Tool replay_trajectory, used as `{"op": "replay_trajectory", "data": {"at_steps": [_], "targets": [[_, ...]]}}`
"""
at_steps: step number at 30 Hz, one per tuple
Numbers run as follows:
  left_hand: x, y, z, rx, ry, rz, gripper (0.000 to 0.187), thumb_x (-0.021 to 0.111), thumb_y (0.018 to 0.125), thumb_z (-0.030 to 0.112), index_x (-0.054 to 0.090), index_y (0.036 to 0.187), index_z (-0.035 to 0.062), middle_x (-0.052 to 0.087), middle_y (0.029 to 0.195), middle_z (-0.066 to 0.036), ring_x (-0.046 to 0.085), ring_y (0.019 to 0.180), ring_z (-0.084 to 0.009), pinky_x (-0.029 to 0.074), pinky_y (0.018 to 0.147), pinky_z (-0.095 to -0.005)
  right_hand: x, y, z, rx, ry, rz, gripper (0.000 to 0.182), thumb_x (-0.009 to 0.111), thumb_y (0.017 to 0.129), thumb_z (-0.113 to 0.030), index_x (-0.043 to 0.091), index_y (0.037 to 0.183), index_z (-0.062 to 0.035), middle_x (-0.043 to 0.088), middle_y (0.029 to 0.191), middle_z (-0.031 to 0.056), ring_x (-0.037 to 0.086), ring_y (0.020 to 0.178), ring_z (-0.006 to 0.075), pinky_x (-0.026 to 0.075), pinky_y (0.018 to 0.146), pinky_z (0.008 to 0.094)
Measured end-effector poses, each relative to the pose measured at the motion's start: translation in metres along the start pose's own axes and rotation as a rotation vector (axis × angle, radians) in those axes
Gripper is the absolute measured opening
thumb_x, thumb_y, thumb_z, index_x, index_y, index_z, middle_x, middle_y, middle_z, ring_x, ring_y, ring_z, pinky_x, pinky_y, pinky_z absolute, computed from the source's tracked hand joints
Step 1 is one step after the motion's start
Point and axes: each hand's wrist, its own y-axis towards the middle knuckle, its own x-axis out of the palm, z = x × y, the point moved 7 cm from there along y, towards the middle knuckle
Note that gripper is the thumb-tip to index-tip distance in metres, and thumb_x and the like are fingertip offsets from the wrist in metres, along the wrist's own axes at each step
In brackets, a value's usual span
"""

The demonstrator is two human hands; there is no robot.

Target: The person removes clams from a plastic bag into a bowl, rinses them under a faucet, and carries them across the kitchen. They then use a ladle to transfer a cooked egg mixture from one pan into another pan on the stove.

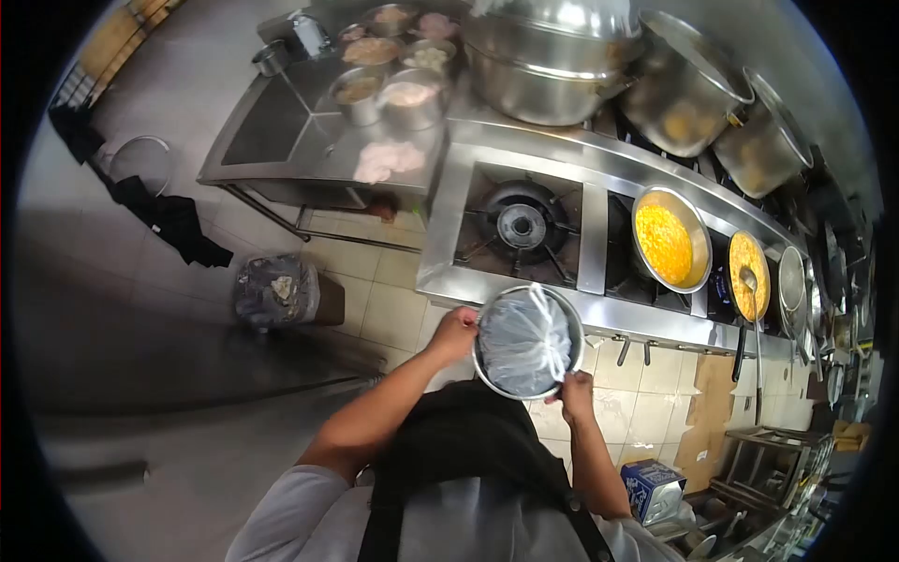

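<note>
In front of my body I hold a round metal bowl (578,330) between both hands. A clear plastic bag (521,345), tied with a white strip or knot, lies inside it; what the bag contains is hard to make out. My left hand (453,335) grips the rim on the left side. At the lower right of the rim, my right hand (576,397) has its fingers closed on the bowl. Just beyond the bowl is the front edge of the steel stove (459,281), with a bare gas burner (521,225).
Right along the stove stand a pan of yellow-orange food (665,245) and another pan (747,267) with a ladle. Large pots (552,84) line the back. A steel counter (323,150) holds several food bowls and pale raw meat (389,161). A lined bin (279,288) stands below left.
</note>
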Motion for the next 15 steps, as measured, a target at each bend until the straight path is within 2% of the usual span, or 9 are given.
{"op": "replay_trajectory", "data": {"at_steps": [1, 2, 3, 6, 9, 10, 11, 13, 15], "targets": [[-0.007, -0.006, -0.007, -0.024, 0.014, 0.029, 0.021, 0.062, 0.083, 0.006, 0.059, 0.104, 0.007, 0.06, 0.085, -0.005, 0.06, 0.067, -0.0145, 0.052, 0.053, -0.0305, 0.004, -0.002, 0.003, 0.008, -0.041, 0.018, 0.021, 0.052, 0.08, -0.007, 0.053, 0.068, 0.0096, 0.057, 0.062, 0.015, 0.058, 0.042, 0.0249, 0.05, 0.035, 0.0333], [-0.013, -0.013, -0.013, -0.047, 0.031, 0.061, 0.018, 0.06, 0.083, 0.003, 0.059, 0.101, 0.0061, 0.06, 0.083, -0.004, 0.059, 0.064, -0.0137, 0.05, 0.051, -0.028, 0.009, -0.005, 0.004, -0.023, -0.106, 0.01, 0.023, 0.052, 0.08, -0.007, 0.049, 0.062, 0.0065, 0.052, 0.058, 0.0119, 0.056, 0.041, 0.0242, 0.05, 0.037, 0.0329], [0.007, 0.02, -0.018, -0.118, 0.072, 0.072, 0.018, 0.06, 0.083, 0.003, 0.059, 0.101, 0.0061, 0.06, 0.083, -0.004, 0.059, 0.064, -0.0137, 0.05, 0.051, -0.028, -0.009, 0.043, 0.016, 0.038, -0.098, -0.048, 0.022, 0.052, 0.081, -0.007, 0.05, 0.064, 0.0074, 0.051, 0.058, 0.0124, 0.057, 0.041, 0.0244, 0.051, 0.039, 0.0331], [0.026, 0.06, -0.008, -0.021, 0.213, 0.129, 0.014, 0.057, 0.083, 0.001, 0.057, 0.097, 0.0035, 0.058, 0.079, -0.004, 0.055, 0.059, -0.0117, 0.048, 0.049, -0.028, -0.028, 0.09, -0.005, 0.004, -0.189, -0.064, 0.023, 0.052, 0.082, -0.008, 0.05, 0.065, 0.0064, 0.051, 0.058, 0.0118, 0.055, 0.04, 0.024, 0.052, 0.039, 0.0333], [0.036, 0.076, 0.018, 0.058, 0.159, 0.081, 0.012, 0.057, 0.084, 0.002, 0.056, 0.096, 0.0032, 0.057, 0.078, -0.004, 0.055, 0.058, -0.0113, 0.048, 0.05, -0.028, -0.04, 0.114, -0.018, 0.012, -0.048, -0.016, 0.018, 0.056, 0.085, -0.01, 0.055, 0.073, 0.0036, 0.051, 0.067, 0.0087, 0.055, 0.046, 0.0214, 0.055, 0.044, 0.0356], [0.037, 0.079, 0.028, 0.114, 0.191, 0.121, 0.014, 0.056, 0.085, 0.002, 0.057, 0.099, 0.0031, 0.057, 0.08, -0.003, 0.055, 0.059, -0.0111, 0.049, 0.052, -0.0274, -0.044, 0.126, -0.016, 0.075, -0.094, -0.089, 0.019, 0.055, 0.087, -0.011, 0.054, 0.075, 0.0035, 0.051, 0.067, 0.0087, 0.056, 0.047, 0.0214, 0.055, 0.043, 0.0358], [0.038, 0.083, 0.032, 0.097, 0.187, 0.142, 0.014, 0.056, 0.085, 0.002, 0.057, 0.099, 0.0031, 0.057, 0.08, -0.003, 0.055, 0.059, -0.0111, 0.049, 0.052, -0.0274, -0.049, 0.136, -0.014, 0.135, -0.141, -0.161, 0.02, 0.055, 0.088, -0.013, 0.053, 0.077, 0.0034, 0.051, 0.068, 0.0088, 0.057, 0.047, 0.0215, 0.055, 0.043, 0.0359], [0.039, 0.091, 0.053, -0.077, -0.006, 0.165, 0.01, 0.055, 0.086, 0.002, 0.06, 0.095, 0.0035, 0.061, 0.075, -0.005, 0.056, 0.061, -0.0135, 0.046, 0.057, -0.0296, -0.048, 0.149, -0.027, 0.115, -0.12, -0.154, 0.023, 0.053, 0.091, -0.016, 0.052, 0.079, 0.004, 0.052, 0.066, 0.0092, 0.056, 0.047, 0.0205, 0.055, 0.043, 0.0355], [0.034, 0.11, 0.048, -0.04, -0.016, 0.195, 0.011, 0.053, 0.089, 0.003, 0.061, 0.097, 0.0044, 0.061, 0.075, -0.003, 0.054, 0.055, -0.011, 0.044, 0.052, -0.0284, -0.036, 0.161, -0.039, 0.039, -0.155, -0.236, 0.024, 0.053, 0.091, -0.017, 0.053, 0.078, 0.0042, 0.053, 0.063, 0.01, 0.057, 0.048, 0.0204, 0.055, 0.043, 0.0348]]}}
